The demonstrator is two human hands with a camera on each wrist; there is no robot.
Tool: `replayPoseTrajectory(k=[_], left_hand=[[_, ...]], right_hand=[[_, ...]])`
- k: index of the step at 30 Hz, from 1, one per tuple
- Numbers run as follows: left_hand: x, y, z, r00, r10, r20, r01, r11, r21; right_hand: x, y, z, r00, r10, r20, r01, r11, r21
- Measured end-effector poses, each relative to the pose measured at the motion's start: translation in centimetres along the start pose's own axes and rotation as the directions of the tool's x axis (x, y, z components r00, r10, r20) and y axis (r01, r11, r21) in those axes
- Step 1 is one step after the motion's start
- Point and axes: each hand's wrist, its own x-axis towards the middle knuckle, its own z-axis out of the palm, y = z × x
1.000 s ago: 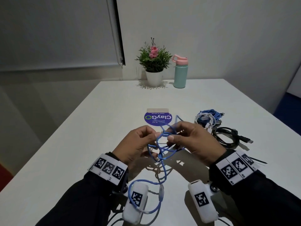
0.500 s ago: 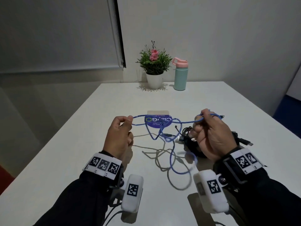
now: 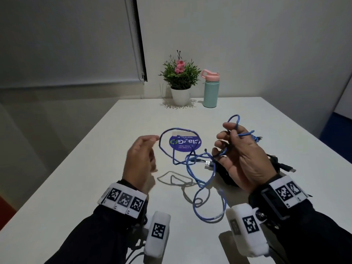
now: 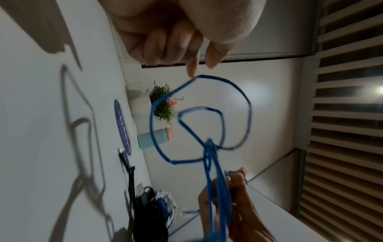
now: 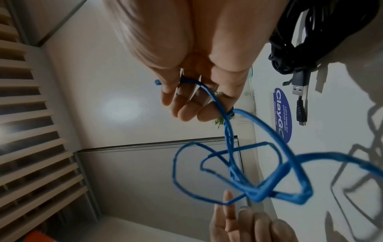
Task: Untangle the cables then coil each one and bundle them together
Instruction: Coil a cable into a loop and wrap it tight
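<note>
Wrist view (image 4: 154,211): coiled cables behind right hand (image 4: 232,204).

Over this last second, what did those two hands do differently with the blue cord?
The left hand let go of the blue cable and opened beside its loop. The right hand rose, gripping the cable, slack drooping onto the table. Plant, bottle and black cable stayed put.

Blue cable (image 3: 200,180), black cable (image 3: 282,164), mint bottle (image 3: 210,94) with pink lid (image 3: 209,75).
</note>
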Motion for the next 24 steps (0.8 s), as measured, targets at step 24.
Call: replayPoseTrajectory(k=[24], left_hand=[[-2.6, 0.2, 1.6, 0.766, -0.339, 0.546, 0.288, 0.940, 0.180]], right_hand=[[-0.6, 1.5, 0.2, 0.995, 0.035, 0.088, 0.010, 0.883, -0.470]])
